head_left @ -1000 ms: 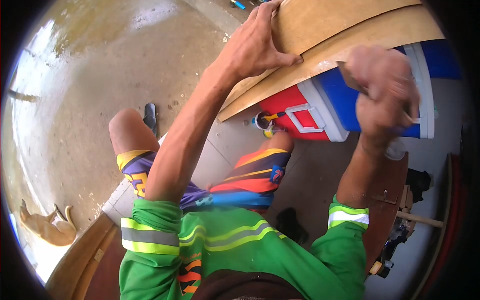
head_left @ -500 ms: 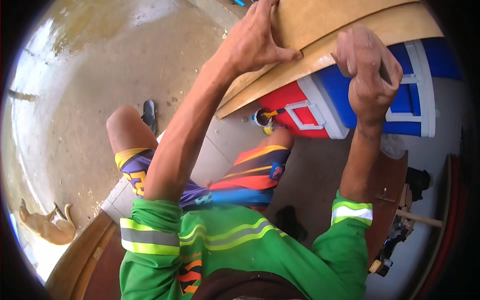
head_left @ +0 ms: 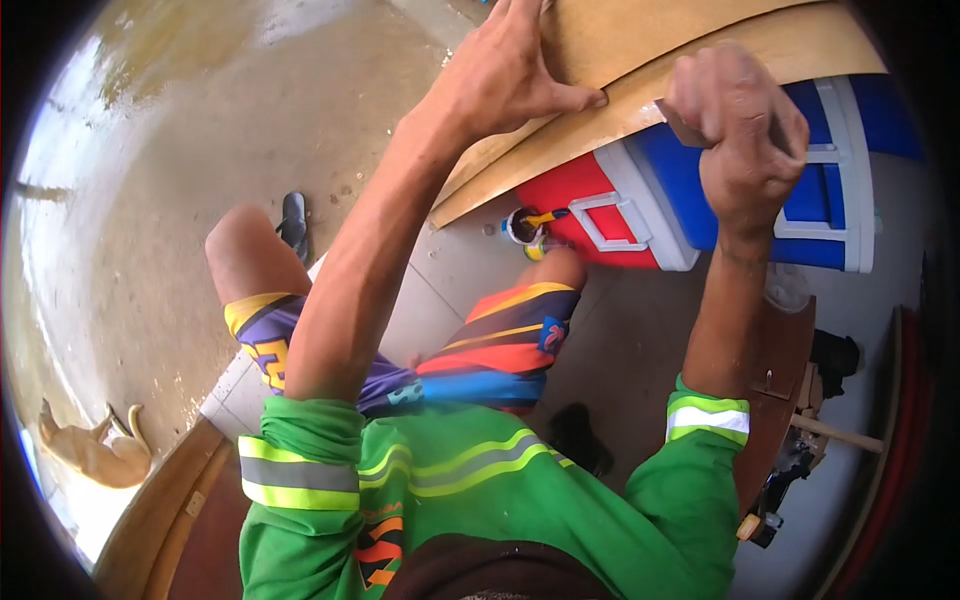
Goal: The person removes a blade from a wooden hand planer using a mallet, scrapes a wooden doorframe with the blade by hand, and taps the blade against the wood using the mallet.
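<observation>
Board (head_left: 660,40): ahead, upper right.
Left grip (head_left: 505,80): spread, thumb on board.
Right grip (head_left: 742,130): clenched around brown sheet (head_left: 681,126), near board edge.
Red cooler (head_left: 560,190): beside board.
Blue cooler (head_left: 665,165): partly behind right grip.
Can (head_left: 518,232): beside red cooler, brush (head_left: 546,217) at mouth.
Floor (head_left: 200,200): sandal (head_left: 293,222); dog (head_left: 95,452), far left.

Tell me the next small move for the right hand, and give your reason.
Probably draw the thin brown piece lightly along the near edge of the wood: the right hand grips it beside that edge in this view, and the left hand is spread at the wood, seemingly steadying it.
</observation>
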Tool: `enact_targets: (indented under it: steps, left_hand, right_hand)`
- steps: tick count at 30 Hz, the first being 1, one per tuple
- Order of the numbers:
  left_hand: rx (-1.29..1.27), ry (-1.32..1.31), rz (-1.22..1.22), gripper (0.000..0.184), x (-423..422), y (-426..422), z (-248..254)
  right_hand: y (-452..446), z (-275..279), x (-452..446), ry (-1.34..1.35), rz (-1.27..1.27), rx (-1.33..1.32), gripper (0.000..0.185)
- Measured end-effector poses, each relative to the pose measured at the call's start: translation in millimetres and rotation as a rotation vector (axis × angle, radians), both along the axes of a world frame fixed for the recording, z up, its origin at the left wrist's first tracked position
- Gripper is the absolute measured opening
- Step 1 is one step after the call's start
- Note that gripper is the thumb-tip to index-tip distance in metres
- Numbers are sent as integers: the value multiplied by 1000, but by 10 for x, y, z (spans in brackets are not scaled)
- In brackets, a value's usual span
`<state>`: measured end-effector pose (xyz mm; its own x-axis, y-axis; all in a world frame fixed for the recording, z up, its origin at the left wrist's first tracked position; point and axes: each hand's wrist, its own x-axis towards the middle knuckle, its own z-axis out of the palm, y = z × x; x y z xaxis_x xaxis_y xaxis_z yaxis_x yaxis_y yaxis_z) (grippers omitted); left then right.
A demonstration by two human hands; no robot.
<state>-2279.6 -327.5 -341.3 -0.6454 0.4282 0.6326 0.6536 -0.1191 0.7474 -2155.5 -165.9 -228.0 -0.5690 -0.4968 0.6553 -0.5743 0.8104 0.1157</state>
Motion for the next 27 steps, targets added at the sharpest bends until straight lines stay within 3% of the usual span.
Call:
enact_targets:
  steps: [1,2,5,8,11,14,16,17,19,20,23,27]
  left_hand:
    - [10,21,10,99,-21,1,26]
    - [14,36,15,99,-16,-4,21]
    - [9,23,7,99,-9,-5,20]
    - [10,41,29,99,1,5,-47]
    - [19,79,49,100,-37,6,7]
    - [-4,48,33,102,-9,3,18]
    - [-19,29,34,102,38,35,-44]
    - [-17,50,51,102,11,50,-62]
    - [-16,68,67,102,-37,10,-28]
    - [-21,48,42,102,4,3,-16]
    - [-7,30,35,101,-11,1,-7]
    - [19,46,1,100,-11,7,2]
  right_hand:
    - [-2,-58,-3,-282,101,-316,18]
    - [-188,-89,8,-163,-11,-301,19]
    - [-218,89,-18,-514,444,-734,28]
    - [-256,-69,-18,-251,122,-416,23]
    - [-235,-144,-51,-75,181,-203,16]
    - [31,-15,-113,-377,570,-556,13]
    - [-146,8,29,-294,325,-473,14]
    - [-295,-141,31,-49,-20,-259,17]
    - [-302,-226,-18,-49,43,-381,20]
    - [-291,-235,14,25,33,-322,20]
    - [-202,-44,6,-490,403,-670,22]
    - [-205,-204,-110,-332,277,-538,25]
